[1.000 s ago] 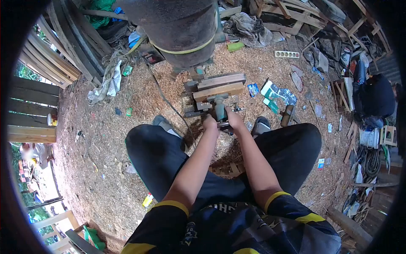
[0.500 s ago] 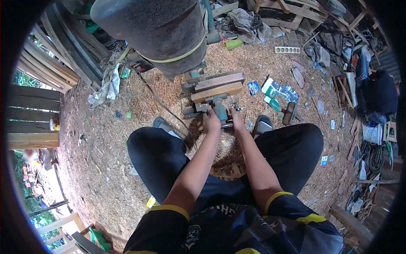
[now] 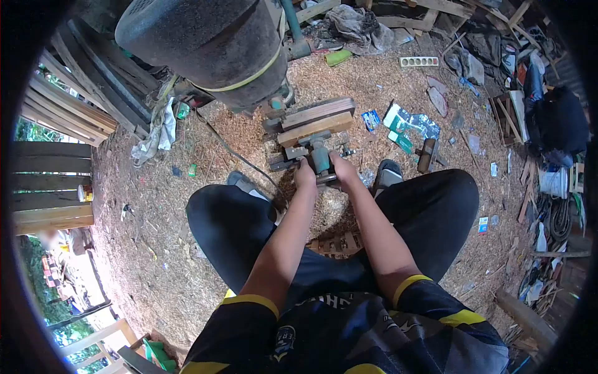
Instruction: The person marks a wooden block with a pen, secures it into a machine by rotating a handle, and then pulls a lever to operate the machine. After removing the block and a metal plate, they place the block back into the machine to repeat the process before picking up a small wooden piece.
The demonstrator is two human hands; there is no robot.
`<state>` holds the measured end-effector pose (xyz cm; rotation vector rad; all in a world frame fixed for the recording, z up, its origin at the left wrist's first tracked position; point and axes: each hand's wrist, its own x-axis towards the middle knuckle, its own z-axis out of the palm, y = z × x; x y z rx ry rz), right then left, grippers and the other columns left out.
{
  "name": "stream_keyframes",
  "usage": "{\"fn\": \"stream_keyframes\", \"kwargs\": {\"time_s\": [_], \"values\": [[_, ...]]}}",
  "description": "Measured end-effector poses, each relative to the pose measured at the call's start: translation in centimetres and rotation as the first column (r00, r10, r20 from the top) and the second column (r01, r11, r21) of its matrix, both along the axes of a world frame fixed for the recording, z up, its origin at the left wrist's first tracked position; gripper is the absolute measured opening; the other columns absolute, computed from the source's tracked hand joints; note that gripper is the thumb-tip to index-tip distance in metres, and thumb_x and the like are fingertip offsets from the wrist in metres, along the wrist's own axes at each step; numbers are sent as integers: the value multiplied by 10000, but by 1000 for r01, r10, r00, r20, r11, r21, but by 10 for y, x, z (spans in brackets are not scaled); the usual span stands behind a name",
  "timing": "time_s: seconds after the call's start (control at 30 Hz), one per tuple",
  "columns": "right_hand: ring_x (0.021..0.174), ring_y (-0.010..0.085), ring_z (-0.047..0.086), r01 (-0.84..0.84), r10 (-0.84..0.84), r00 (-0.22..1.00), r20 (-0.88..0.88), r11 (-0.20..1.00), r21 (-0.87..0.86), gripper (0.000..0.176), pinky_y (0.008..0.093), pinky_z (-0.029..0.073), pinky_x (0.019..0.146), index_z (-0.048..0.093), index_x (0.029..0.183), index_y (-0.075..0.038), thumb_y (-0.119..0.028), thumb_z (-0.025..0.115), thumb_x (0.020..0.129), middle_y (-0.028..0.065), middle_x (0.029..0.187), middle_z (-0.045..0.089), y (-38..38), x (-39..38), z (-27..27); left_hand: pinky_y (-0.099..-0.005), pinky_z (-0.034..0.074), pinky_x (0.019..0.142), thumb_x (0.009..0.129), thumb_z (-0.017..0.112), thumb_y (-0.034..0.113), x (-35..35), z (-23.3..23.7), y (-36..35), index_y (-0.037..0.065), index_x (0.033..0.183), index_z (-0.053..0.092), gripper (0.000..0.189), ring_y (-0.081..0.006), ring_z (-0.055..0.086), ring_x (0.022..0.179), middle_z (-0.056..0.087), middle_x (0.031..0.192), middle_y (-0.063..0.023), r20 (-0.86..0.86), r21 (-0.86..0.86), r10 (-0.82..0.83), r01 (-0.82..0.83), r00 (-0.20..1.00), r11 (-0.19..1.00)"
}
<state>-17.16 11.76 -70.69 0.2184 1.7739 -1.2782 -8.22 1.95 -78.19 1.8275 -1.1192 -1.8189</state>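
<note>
A green metal vise (image 3: 320,159) sits low between my feet, with wood blocks (image 3: 316,129) lying against its far side. My left hand (image 3: 305,175) is closed at the left end of the bar (image 3: 326,179) on the vise's near side. At the right end of that bar, my right hand (image 3: 344,170) is closed too, its fingers curled close to the green body. Both hands partly hide the bar's ends.
A large dark drum-shaped body (image 3: 212,47) with a yellow band stands just beyond. A cable (image 3: 227,148) runs across the shavings-covered ground. To the right lie a hand plane (image 3: 427,156), a torn green-white wrapper (image 3: 408,126) and a power strip (image 3: 419,62).
The view has shifted slightly, so the surroundings sit a little differently. My right hand now covers more of the bar's right end, and my left hand remains at the vise.
</note>
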Motion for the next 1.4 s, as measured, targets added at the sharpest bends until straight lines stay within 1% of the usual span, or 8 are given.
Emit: {"fn": "stream_keyframes", "kwargs": {"time_s": [0.17,0.27,0.6,0.73,0.83,1.0,1.17,1.4], "values": [[844,322,708,173,-73,934,350,949,-264,687,471,573,759,724,1109,-18,-673,578,964,168,1021,730,6,-5,-16,-526,502,1059,1043,497,515,-16,91,23,40,1392,652,609,-475,659,1231,691,1333,-287,373,-284,-168,284,913,916],[775,286,654,404,-224,852,473,857,-321,609,483,549,694,668,1057,-93,-687,581,953,111,934,681,19,7,-21,-513,507,1054,1028,553,485,-18,23,17,39,1331,682,555,-447,670,1217,712,1294,-251,129,-230,-9,39,992,972],[862,315,693,309,-279,946,165,931,-197,623,458,527,803,736,1042,-39,-616,502,1016,152,976,733,8,9,-55,-424,490,1051,1078,599,218,-10,35,28,4,1187,705,263,-311,658,1168,702,1244,-151,-89,-671,28,-81,996,737],[1160,519,670,-71,115,955,-274,984,164,816,513,482,1033,745,1126,79,-642,372,1043,372,1168,710,7,6,11,-357,471,1038,1095,590,199,0,39,27,58,1271,667,238,-203,617,1140,676,1243,-90,-492,-113,251,-346,834,931],[1144,476,697,-83,176,918,-355,961,262,792,476,499,1026,733,1181,99,-629,467,1020,357,1146,727,2,6,15,-349,470,1031,1094,594,200,2,37,27,62,1264,670,232,-210,618,1137,678,1234,-91,-305,-347,164,-270,938,898],[1071,491,714,-95,220,847,-484,958,269,707,499,525,957,735,1120,84,-584,537,999,363,1071,726,3,0,10,-372,462,1048,1080,610,216,3,28,20,41,1281,656,271,-242,613,1170,666,1262,-121,-235,-365,76,-161,969,917],[1055,504,685,342,-260,793,-550,938,50,554,543,489,956,666,1051,81,-457,538,1022,346,1068,713,-11,-25,15,-474,466,1067,1027,647,271,-2,27,8,3,1296,637,381,-397,622,1213,662,1299,-223,221,-543,44,85,974,835],[1202,558,622,689,-615,671,-414,724,40,649,584,455,1061,643,1211,121,-456,387,1063,394,1258,666,-77,-134,19,-538,434,1094,1078,510,408,-15,72,17,-53,1334,594,534,-477,563,1276,595,1346,-302,248,-376,20,77,969,923]]}}
